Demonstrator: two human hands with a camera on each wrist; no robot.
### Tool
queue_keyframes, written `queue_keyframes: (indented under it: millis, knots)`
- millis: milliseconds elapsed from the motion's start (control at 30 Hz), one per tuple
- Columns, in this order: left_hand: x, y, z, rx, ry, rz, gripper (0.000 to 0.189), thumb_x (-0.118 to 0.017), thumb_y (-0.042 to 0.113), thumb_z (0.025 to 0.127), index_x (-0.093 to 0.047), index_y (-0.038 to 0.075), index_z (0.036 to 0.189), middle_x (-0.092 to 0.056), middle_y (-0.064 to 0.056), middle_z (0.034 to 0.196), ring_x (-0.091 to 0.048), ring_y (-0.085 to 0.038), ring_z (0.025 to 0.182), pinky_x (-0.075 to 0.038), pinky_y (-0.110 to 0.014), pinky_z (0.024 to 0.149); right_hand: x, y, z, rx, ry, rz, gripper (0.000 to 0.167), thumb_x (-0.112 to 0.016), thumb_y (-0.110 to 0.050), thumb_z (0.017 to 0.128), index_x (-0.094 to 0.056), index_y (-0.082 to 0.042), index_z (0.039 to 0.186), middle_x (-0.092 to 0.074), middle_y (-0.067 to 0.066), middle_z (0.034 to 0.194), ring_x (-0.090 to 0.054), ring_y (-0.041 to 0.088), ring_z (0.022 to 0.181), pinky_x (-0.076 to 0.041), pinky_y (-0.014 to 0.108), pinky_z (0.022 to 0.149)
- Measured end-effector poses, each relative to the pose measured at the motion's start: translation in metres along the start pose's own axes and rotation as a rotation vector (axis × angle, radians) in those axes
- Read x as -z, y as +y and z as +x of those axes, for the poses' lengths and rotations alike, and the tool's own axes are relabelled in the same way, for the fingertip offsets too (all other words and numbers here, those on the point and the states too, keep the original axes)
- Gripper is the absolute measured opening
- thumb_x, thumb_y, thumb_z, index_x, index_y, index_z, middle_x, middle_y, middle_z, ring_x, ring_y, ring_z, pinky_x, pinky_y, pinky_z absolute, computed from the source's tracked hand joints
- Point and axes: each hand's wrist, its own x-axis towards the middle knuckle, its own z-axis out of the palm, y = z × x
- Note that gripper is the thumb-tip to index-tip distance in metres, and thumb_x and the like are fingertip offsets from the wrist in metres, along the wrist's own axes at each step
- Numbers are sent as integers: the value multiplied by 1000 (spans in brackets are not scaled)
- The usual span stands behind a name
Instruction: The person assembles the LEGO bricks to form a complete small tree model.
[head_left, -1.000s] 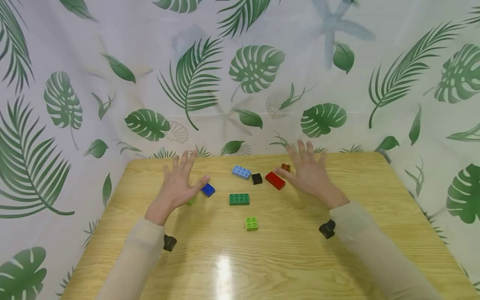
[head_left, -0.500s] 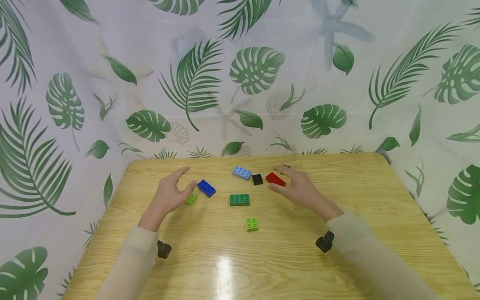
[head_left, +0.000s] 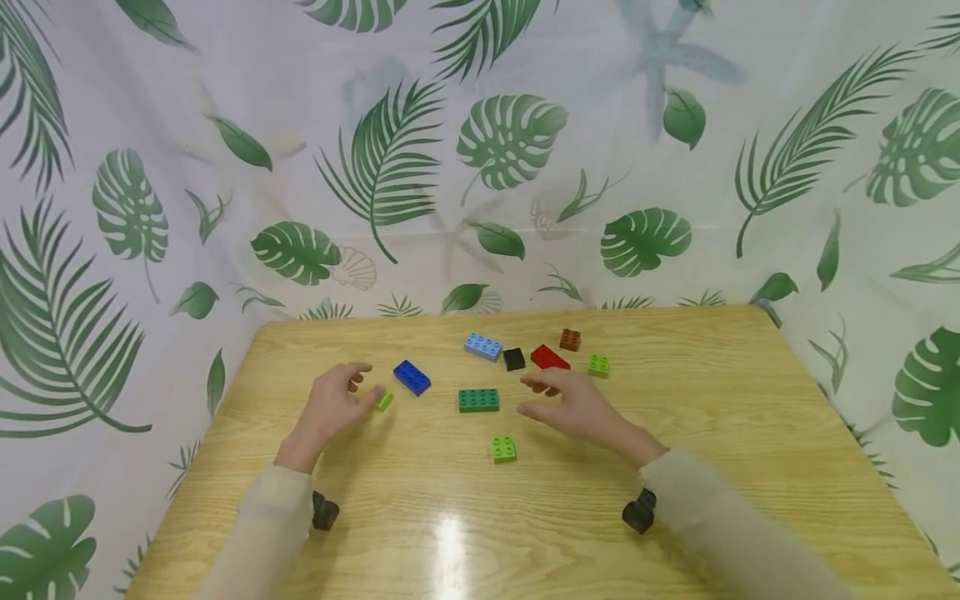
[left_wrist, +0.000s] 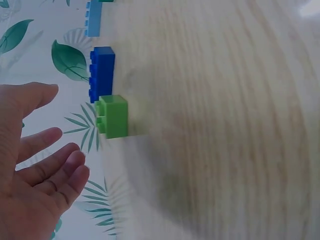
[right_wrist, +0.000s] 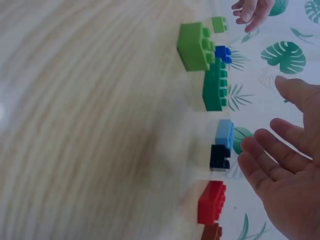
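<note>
Above the left of the table, my left hand (head_left: 330, 408) has loosely bent fingers and holds nothing. Its thumb partly covers a small lime green building brick (head_left: 385, 402) in the head view. The left wrist view shows that lime brick (left_wrist: 113, 116) apart from the hand (left_wrist: 42, 175), with a dark blue brick (left_wrist: 102, 74) beyond it. My right hand (head_left: 577, 407), fingers slightly bent and thumb apart, hovers in front of the red brick (head_left: 549, 357) and hides part of it. Nothing lies in that palm (right_wrist: 290, 200). A dark green brick (head_left: 478, 400) sits between the hands.
On the wooden table (head_left: 450, 500) are also a near lime brick (head_left: 503, 449), a light blue brick (head_left: 483, 346), a black brick (head_left: 513, 359), a brown brick (head_left: 570, 339) and a right-hand lime brick (head_left: 598, 367). A leaf-print cloth (head_left: 420, 275) hangs behind.
Both hands have drawn back towards me and lowered, their spread fingers now bent. The right hand has also shifted left, uncovering the brown and right-hand lime bricks. The bricks have not moved.
</note>
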Motion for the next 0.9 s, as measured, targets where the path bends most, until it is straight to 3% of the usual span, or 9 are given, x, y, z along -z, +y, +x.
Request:
queue_keyframes:
  millis: [300,533,700,900]
  knots:
    - [-17,-13,1,24,-37,18,56,-77,30,96,-62,-4,138,-66,-24,116,-64,-38,107,-57,-53,88,-24,2,-7,58,-113,12,50,-78,-31,97,-68,0,136,-72,15,128,-67,32,113,-58,49,96]
    - [-27,-16,2,18,-41,44,54,-80,32,94,-65,-3,133,-66,-21,111,-63,-34,102,-55,-51,87,-34,4,-11,41,-195,1,53,-80,-33,95,-67,-3,137,-71,7,126,-65,22,114,-55,43,101]
    - [-29,-16,3,29,-42,61,53,-82,28,93,-64,-3,132,-65,-19,107,-60,-29,95,-53,-49,85,-39,4,-12,1,-225,-10,55,-83,-32,91,-68,-7,138,-70,2,130,-63,19,121,-51,46,109]
    - [-30,-15,3,49,-46,64,55,-82,22,92,-61,-6,135,-63,-20,106,-57,-29,92,-52,-48,85,-41,6,-11,20,-228,-69,52,-85,-33,89,-72,-8,133,-72,2,130,-63,22,121,-51,47,108]
